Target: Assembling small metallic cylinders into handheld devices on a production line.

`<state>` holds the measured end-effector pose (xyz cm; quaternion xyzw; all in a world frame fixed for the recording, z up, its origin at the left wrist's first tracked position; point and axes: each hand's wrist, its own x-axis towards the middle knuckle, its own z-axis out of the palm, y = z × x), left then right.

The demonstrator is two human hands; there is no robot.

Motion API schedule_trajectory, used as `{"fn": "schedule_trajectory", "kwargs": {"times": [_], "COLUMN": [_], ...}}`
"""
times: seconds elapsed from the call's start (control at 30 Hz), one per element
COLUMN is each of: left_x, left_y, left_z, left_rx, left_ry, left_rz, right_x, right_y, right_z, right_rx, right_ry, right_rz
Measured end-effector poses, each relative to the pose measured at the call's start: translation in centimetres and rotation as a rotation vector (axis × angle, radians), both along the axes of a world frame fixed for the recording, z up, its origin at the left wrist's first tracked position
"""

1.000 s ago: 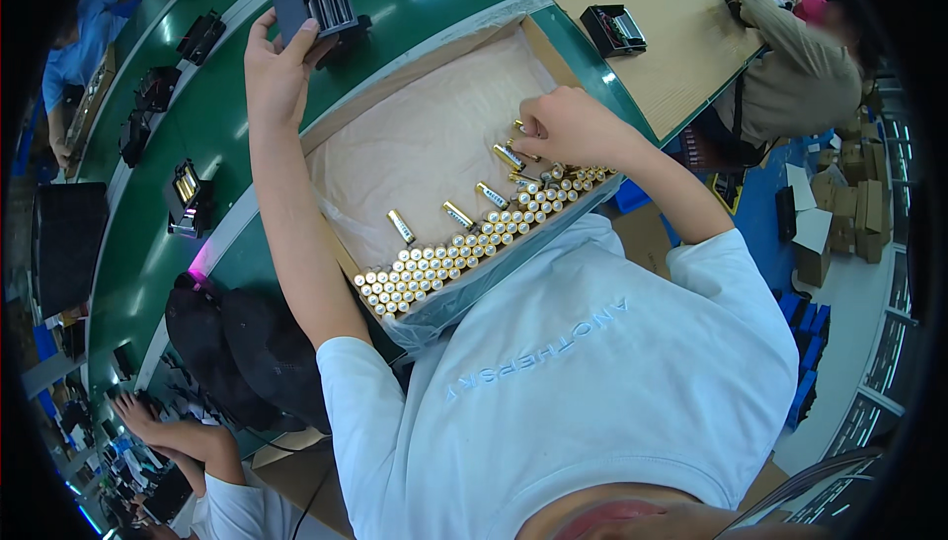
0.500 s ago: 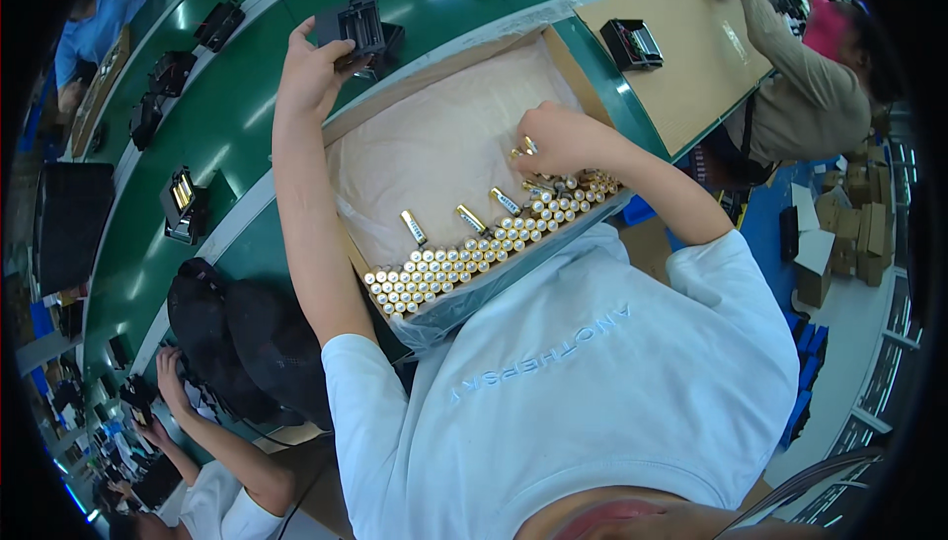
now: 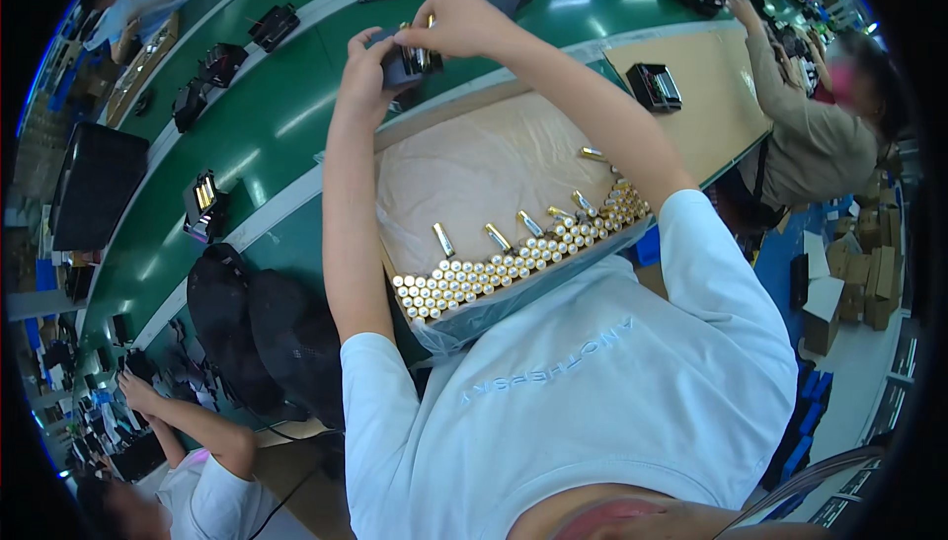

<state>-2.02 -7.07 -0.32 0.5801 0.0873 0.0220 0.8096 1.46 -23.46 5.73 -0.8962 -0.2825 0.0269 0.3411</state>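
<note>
Beyond the far edge of a cardboard box (image 3: 464,104), my left hand (image 3: 365,74) is closed around a black plastic case (image 3: 399,70) with a battery compartment. My right hand (image 3: 459,23) is over that case, its fingers pinching gold-and-silver cylindrical batteries (image 3: 417,58) at the compartment. Whether they are fully seated in it cannot be made out. Clear plastic film (image 3: 494,170) lines the box. Many batteries (image 3: 464,283) stand on end along its near side, and several loose ones lie on the film, such as a battery (image 3: 443,240) at the left.
A green work surface (image 3: 306,96) curves past, carrying more black cases, including a case with batteries (image 3: 202,202). Another black case (image 3: 654,88) rests on a cardboard sheet (image 3: 706,71), near a co-worker (image 3: 820,145). Dark mesh chair backs (image 3: 267,323) are at my left.
My right hand has gone from the batteries in the box up to the black case, carrying batteries. My left hand still holds the case. The whole view has shifted slightly.
</note>
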Motion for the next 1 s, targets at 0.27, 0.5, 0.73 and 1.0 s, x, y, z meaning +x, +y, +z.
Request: {"fn": "schedule_trajectory", "kwargs": {"times": [0.27,0.5,0.73,1.0], "left_x": [-0.6,1.0,1.9,-0.2], "left_y": [0.2,2.7,4.0,2.5], "left_z": [0.6,-1.7,-4.3,0.0], "left_rx": [-0.141,-0.173,-0.232,-0.205], "left_ry": [0.044,-0.069,-0.09,-0.032], "left_rz": [0.212,0.379,0.301,0.298], "right_x": [0.1,-0.5,1.0,3.3], "right_y": [2.8,4.4,4.6,7.2], "right_z": [-0.1,-2.3,-4.7,-1.5], "right_rx": [0.02,0.473,0.277,0.308], "right_ry": [-0.064,-0.316,-0.39,-0.271], "right_rz": [0.049,0.118,0.35,0.169]}}
